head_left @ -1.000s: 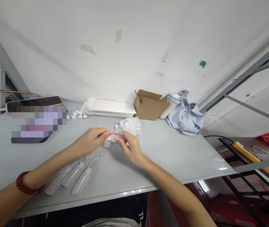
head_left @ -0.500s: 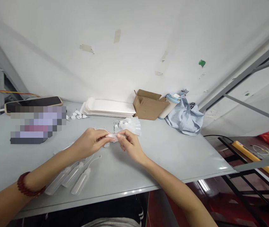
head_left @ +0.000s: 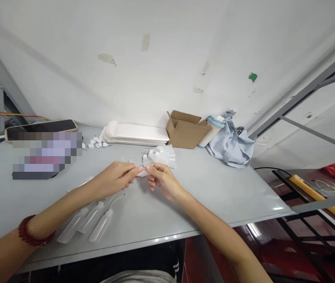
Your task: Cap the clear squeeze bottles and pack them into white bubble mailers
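Note:
My left hand and my right hand meet over the middle of the grey table, fingertips pinched together on one small white plastic piece. Most of it is hidden by my fingers. Just behind my hands lies a heap of clear plastic bottles and caps. Three slim squeeze bottles with long thin nozzles lie side by side under my left forearm.
A phone rests on a dark object at the left. Small white caps, a stack of white sheets, an open cardboard box, a cup and a pale blue cloth bag line the back.
My right hand has risen and drawn closer to the left, so both now pinch the small white piece between fingertips. The bottles on the table have not moved.

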`<state>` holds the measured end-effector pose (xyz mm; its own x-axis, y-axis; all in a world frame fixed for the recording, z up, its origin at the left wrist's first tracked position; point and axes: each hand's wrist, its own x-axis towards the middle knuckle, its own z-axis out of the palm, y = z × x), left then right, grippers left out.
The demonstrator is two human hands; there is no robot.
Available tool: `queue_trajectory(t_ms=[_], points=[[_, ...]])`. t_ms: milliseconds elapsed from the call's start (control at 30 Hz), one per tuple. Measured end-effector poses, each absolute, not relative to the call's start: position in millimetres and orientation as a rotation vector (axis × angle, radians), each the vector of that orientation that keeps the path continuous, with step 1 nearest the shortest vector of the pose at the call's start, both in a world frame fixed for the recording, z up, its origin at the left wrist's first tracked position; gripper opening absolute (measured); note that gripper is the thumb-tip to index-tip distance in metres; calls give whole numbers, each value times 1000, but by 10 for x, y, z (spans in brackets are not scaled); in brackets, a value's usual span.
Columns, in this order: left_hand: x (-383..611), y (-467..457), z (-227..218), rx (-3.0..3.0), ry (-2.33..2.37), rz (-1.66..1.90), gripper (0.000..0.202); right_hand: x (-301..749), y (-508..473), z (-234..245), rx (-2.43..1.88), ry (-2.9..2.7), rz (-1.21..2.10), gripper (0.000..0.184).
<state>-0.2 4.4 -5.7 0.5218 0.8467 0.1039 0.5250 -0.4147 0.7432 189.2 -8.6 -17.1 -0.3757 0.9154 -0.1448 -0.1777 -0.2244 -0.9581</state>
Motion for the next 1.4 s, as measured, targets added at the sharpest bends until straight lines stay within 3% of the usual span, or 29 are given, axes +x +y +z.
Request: queue_trajectory(t_ms=[167,433,733,1067,1400], points=[[-9,51,-69,2105,1095,639,50,1888,-92,-188,-964,-1356,1447,37],[-2,77,-245,2688,860,1039,43,1922,-93,-68,-1050,-1040,1825,39],[-24,23,-269,2985,839,1054,33,1978,-12,-81,-1144,-823,2133,34],[-38,84,-141,2508,997,765,41,1911,-96,-112,-973,-1164,1756,39],[-41,108,-272,2729,773,1012,29,1918,-105,-81,-1014,-984,1858,41]])
